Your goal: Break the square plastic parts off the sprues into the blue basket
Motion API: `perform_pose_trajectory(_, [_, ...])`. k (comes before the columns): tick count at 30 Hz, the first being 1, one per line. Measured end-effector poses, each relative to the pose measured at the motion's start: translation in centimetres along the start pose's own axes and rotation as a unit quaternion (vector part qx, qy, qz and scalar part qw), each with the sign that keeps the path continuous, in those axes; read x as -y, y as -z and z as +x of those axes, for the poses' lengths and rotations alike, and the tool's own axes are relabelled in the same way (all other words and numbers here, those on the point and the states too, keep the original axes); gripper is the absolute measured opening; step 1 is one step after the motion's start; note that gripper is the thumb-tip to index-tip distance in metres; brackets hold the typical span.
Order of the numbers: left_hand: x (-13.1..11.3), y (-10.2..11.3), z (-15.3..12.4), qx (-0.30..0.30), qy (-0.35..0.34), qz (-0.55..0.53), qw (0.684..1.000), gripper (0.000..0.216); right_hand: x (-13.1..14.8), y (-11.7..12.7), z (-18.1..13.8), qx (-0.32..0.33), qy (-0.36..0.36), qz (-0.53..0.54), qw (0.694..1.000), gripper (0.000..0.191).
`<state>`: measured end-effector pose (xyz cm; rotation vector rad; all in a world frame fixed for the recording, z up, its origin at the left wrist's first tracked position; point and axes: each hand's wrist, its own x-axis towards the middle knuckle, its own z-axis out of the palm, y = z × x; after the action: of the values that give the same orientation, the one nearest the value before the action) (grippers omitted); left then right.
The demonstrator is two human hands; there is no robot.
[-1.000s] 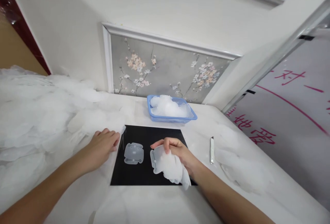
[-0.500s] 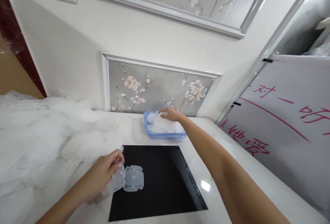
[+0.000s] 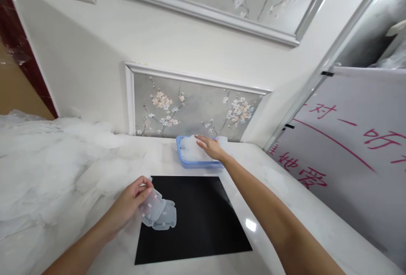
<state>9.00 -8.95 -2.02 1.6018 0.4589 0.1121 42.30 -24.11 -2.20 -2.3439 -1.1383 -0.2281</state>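
Note:
My left hand (image 3: 131,201) pinches a translucent plastic piece (image 3: 153,209) at the left edge of a black mat (image 3: 203,220). That piece partly overlaps a second translucent piece (image 3: 167,220) lying flat on the mat. My right hand (image 3: 211,147) reaches far forward, fingers stretched flat on the white translucent pieces heaped in a blue basket (image 3: 190,163) by the wall.
A large heap of white translucent pieces (image 3: 47,173) covers the table's left side. A whiteboard with red writing (image 3: 345,140) leans at the right. A floral wall panel (image 3: 190,106) stands behind the basket. The white tabletop (image 3: 279,194) shows a glare spot beside the mat.
My right hand carried its bunch of pieces from the mat to the basket and now lies flat on them. My left hand picked up a piece and moved it over the one on the mat.

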Motion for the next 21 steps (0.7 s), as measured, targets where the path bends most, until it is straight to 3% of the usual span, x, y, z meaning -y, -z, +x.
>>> perform_pose_trajectory(5, [0.0, -0.2, 0.1, -0.003, 0.005, -0.022, 1.000, 0.042, -3.4, 1.1, -0.8, -0.083, -0.167, -0.046, 0.981, 0.044])
perform_pose_trajectory(8, [0.1, -0.5, 0.2, -0.006, 0.010, -0.047, 0.999, 0.040, -5.4, 1.8, -1.5, -0.074, -0.211, -0.065, 0.973, 0.038])
perform_pose_trajectory(11, [0.1, -0.8, 0.1, -0.016, 0.018, -0.058, 0.998, 0.042, -5.6, 1.9, -2.1, -0.048, -0.187, -0.069, 0.979, 0.029])
perform_pose_trajectory(15, [0.0, -1.1, 0.0, -0.027, 0.025, -0.063, 0.997, 0.046, -3.3, 0.9, -2.6, -0.031, -0.106, -0.054, 0.992, 0.019])
perform_pose_trajectory(21, [0.5, -1.2, 0.1, -0.048, 0.034, -0.083, 0.995, 0.043, 0.4, 1.5, -3.9, -0.026, -0.059, -0.012, 0.998, 0.043])
